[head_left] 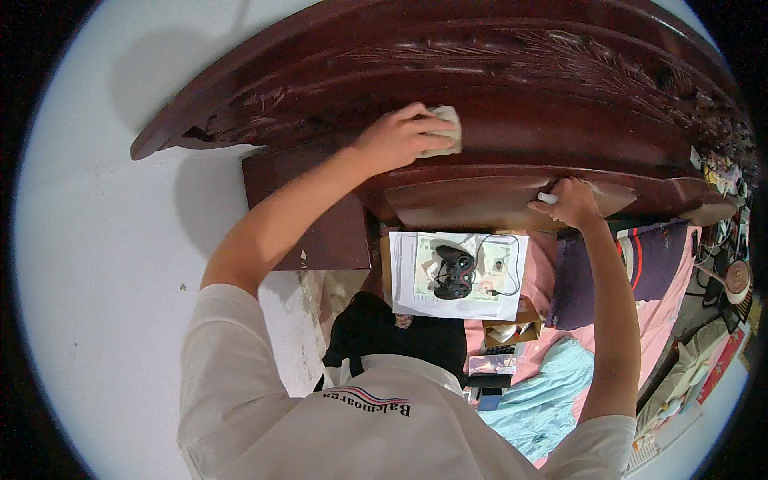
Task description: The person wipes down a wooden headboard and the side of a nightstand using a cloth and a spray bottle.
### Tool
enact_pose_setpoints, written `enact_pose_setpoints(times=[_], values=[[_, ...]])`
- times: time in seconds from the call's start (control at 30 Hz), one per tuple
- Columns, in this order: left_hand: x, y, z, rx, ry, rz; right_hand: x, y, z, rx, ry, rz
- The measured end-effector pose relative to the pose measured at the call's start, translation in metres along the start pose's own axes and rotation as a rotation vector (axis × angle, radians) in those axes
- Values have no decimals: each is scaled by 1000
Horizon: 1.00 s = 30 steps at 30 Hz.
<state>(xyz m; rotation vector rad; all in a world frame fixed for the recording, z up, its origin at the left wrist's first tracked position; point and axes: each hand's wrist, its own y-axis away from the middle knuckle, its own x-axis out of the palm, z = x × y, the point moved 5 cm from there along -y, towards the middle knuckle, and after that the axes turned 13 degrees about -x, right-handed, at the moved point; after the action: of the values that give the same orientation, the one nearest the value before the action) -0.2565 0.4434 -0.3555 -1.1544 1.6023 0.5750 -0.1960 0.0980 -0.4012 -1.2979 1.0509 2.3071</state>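
A folded pale cloth [446, 130] is in my left hand [400, 138], its fingers closed over it. The cloth lies against the smooth face of a dark red-brown wooden headboard [552, 132] with carved relief along its upper part. Farther right, my right hand [573, 202] rests at the headboard's brown padded panel [464, 206], fingers curled. Something small and white [547, 198] shows by its thumb; whether it is held or wrapped round a finger is unclear.
A black game controller [454, 272] with a cable lies on stacked papers [408, 302] below the panel. Beside them are an open cardboard box [524, 322], a dark purple pillow [570, 280] and light blue bedding [548, 392] on a pink sheet. A dark cabinet [308, 232] stands left.
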Motion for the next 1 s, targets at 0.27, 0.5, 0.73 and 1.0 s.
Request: enact_pose_setpoints(times=[0.27, 0.5, 0.73, 1.0], values=[[54, -98, -70, -23, -3, -139, -3, 5, 1, 6, 140, 5], [78, -124, -94, -80, -145, -162, -6, -6, 24, 53, -57, 157], [28, -32, -31, -316, 138, -157, 4, -3, 8, 99, -47, 111], [-55, 180, 65, -674, 194, -252, 7, 1, 4, 195, -166, 94]])
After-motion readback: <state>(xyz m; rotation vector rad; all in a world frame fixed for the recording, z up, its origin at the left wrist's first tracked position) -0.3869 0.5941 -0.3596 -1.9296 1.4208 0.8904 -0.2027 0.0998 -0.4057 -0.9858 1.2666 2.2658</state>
